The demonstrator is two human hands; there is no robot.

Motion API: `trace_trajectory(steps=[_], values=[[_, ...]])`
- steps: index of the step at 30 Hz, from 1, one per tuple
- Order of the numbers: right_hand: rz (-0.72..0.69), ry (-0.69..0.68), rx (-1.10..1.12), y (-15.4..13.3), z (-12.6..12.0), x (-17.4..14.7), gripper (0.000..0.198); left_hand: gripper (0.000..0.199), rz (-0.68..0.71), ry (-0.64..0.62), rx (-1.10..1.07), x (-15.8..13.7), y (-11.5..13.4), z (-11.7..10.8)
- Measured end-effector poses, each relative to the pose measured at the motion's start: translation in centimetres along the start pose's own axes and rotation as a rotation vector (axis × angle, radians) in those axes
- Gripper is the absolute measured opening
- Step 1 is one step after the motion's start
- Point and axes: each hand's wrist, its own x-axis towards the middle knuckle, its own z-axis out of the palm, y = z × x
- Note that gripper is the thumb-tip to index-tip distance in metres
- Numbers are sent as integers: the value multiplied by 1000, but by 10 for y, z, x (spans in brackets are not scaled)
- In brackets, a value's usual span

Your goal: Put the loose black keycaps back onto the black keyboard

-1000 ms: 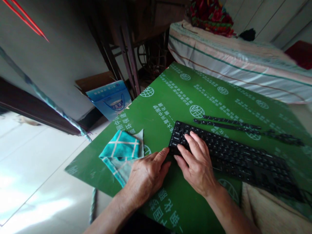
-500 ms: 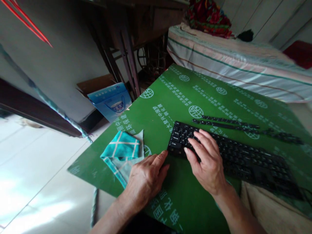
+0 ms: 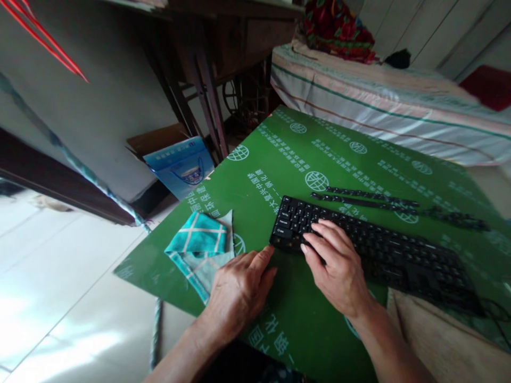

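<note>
A black computer keyboard (image 3: 403, 250) lies slantwise on a green table (image 3: 255, 181). My left hand (image 3: 241, 290) rests palm down at its near left corner, fingers curled, the foremost fingertip pressed to that corner. Over the left part of the keys is my right hand (image 3: 335, 266), its fingers bent and apart, with the tips touching the keys. Whether any small piece is under them cannot be made out. Beside my left hand lies a folded teal checked cloth (image 3: 203, 234). Behind the keyboard, loose black keycaps (image 3: 363, 203) form rows, with more keycaps (image 3: 455, 217) at the right.
A tan cloth (image 3: 431, 324) lies at the near right, by the keyboard's cable (image 3: 495, 314). Left of the table stands a blue printed box (image 3: 183, 165). A bed (image 3: 383, 111) borders the far side, and a twisted cord (image 3: 80, 159) hangs at the left.
The view has shifted slightly, so the keyboard and keycaps appear a little further left. Both hands keep nearly the same pose, the right fingers still on the keys.
</note>
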Motion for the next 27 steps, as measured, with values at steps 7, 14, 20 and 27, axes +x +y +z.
trace_trajectory(steps=[7, 14, 20, 27], values=[[-67, -129, -33, -11, 8, 10, 24, 28, -21, -22, -24, -8, 12, 1], [-74, -259, -117, -11, 14, 19, 27, 27, -15, -58, -63, -20, 22, -1], [-79, -220, -108, -5, 4, 21, 29, 25, 11, -27, -90, -29, 23, 1], [-105, -260, -69, 2, 6, 16, 27, 26, 25, 4, -100, -32, 21, 8]])
